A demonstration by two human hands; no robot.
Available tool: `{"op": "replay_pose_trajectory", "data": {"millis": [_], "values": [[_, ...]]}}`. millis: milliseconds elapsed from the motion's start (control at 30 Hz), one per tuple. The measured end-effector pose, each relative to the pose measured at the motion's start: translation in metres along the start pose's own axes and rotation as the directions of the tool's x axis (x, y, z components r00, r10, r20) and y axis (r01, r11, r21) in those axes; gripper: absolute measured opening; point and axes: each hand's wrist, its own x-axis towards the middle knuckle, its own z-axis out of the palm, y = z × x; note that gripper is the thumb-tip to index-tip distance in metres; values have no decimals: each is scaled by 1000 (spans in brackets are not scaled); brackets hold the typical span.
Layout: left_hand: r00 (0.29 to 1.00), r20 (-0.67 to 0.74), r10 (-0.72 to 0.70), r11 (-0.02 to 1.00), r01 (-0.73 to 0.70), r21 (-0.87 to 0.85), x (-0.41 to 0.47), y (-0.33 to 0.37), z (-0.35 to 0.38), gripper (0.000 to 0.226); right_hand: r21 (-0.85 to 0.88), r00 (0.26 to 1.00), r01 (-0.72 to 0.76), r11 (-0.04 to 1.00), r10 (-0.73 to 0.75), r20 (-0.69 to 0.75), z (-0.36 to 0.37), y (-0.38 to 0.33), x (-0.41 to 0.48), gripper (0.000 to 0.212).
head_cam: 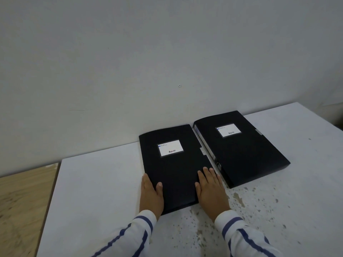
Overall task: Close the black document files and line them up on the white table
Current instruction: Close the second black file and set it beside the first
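Two black document files lie closed and flat, side by side on the white table, each with a white label on its cover. The left file is the nearer one. My left hand holds its near left edge, thumb on the cover and fingers down the side. Flat on that file's near right corner rests my right hand, fingers together. The right file lies a little farther back, close to the first, with its spine and ring hole facing the left file. Nothing touches it.
The table stands against a pale wall. Brown stains speckle the table's near right part. A lower wooden surface adjoins the table's left edge. Both of my sleeves are white with blue stripes.
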Motion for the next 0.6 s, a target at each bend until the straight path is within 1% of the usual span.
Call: {"op": "replay_pose_trajectory", "data": {"millis": [67,133,200,300,367,433,467,567,600], "values": [[1000,-8,-5,1000,5,2,0,3,4,65,16,1000,-3,1000,3,-4,0,3,5,73],[1000,-11,-13,1000,13,-1,0,6,8,65,28,1000,16,999,-15,-19,2,6,10,64],[1000,-6,-24,1000,24,3,1,8,11,66,38,999,31,999,-31,-17,2,8,13,60],[999,0,-39,999,39,20,1,11,12,66,55,999,53,997,-53,-6,2,9,14,62],[999,8,-42,999,41,32,2,12,10,66,64,997,77,995,-76,-19,2,10,14,68],[999,29,-39,999,39,10,3,14,8,66,70,996,92,993,-90,-22,0,9,14,73],[998,43,-36,999,36,0,3,15,6,67,74,996,90,993,-89,-11,-2,7,14,71],[996,88,-27,999,29,-17,6,17,-3,67,86,997,65,994,-68,27,-6,1,14,49],[995,99,-20,999,22,-23,7,17,-7,67,93,997,68,993,-71,31,-8,-4,13,48]]}}
